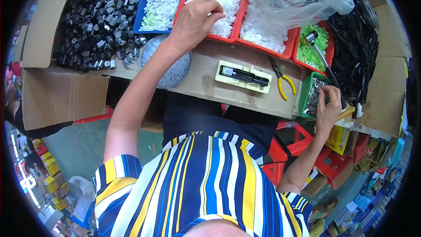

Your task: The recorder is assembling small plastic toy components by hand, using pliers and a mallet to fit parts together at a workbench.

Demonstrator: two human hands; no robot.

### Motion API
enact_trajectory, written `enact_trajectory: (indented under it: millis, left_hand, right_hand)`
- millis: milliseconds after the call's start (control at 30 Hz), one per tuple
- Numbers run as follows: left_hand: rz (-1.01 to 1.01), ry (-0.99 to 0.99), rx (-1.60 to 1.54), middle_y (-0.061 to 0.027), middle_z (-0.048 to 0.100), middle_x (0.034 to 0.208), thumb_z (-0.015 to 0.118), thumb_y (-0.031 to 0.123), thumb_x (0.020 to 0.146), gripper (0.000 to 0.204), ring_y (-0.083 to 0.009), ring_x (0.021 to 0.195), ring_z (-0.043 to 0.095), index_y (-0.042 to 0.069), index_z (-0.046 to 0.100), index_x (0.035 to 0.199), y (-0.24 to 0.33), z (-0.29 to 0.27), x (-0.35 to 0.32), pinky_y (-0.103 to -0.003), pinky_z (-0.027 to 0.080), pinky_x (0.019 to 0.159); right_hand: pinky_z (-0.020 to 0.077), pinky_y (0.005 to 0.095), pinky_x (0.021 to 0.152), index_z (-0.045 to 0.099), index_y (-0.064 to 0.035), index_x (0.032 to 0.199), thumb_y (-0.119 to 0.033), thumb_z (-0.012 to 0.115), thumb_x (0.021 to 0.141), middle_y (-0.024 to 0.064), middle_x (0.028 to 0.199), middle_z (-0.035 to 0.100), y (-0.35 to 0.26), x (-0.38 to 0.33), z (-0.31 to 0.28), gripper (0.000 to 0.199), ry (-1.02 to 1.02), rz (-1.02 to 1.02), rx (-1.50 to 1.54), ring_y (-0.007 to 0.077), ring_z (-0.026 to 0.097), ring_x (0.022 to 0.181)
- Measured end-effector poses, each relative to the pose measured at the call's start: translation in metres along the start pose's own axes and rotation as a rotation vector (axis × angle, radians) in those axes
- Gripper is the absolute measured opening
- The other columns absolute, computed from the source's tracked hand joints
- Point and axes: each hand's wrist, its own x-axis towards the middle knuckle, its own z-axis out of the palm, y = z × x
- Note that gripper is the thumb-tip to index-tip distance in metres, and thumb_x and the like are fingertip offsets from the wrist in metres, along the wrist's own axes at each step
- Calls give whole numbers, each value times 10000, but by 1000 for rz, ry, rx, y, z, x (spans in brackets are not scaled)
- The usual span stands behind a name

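L hand (196,19) reaches well fwd, back of hand up, fingers bent & bunched, tips aimed R; thumb drawn in near the index tip, but can't tell if anything's btwn them. L forearm (149,72) slants fwd & R to it, wrist approx in line, elbow well behind & L of hand. R hand (330,109) well apart, to R of L hand & nearer the body; fingers curled, thumb on inner side pointing fwd, tips partly hidden. R forearm (310,151) runs fwd & outward, elbow behind & inward of hand
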Motion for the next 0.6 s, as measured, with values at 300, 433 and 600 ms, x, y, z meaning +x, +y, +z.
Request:
enact_trajectory:
  millis: [300,433,600]
  left_hand:
    - [-666,-190,-1004,13,657,831,668,145,950,117,-41,714,575,43,674,1007,60,5,-35,-174,443,619]
    - [-697,-225,-1218,6,656,848,669,126,949,111,-41,717,579,41,664,1020,73,22,-54,-177,410,589]
    - [-689,-302,-1253,16,652,847,677,121,941,124,-33,718,576,44,656,1036,79,22,-61,-164,425,606]
  right_hand:
    - [494,323,781,629,35,906,19,657,866,117,926,647,-70,8,10,51,38,-57,418,210,640,879]
    - [491,320,762,622,26,883,27,667,856,113,911,648,-118,11,35,53,-102,-143,706,216,642,853]
    - [494,332,724,626,20,886,7,700,850,112,883,646,-137,14,44,84,-141,-238,693,237,642,808]
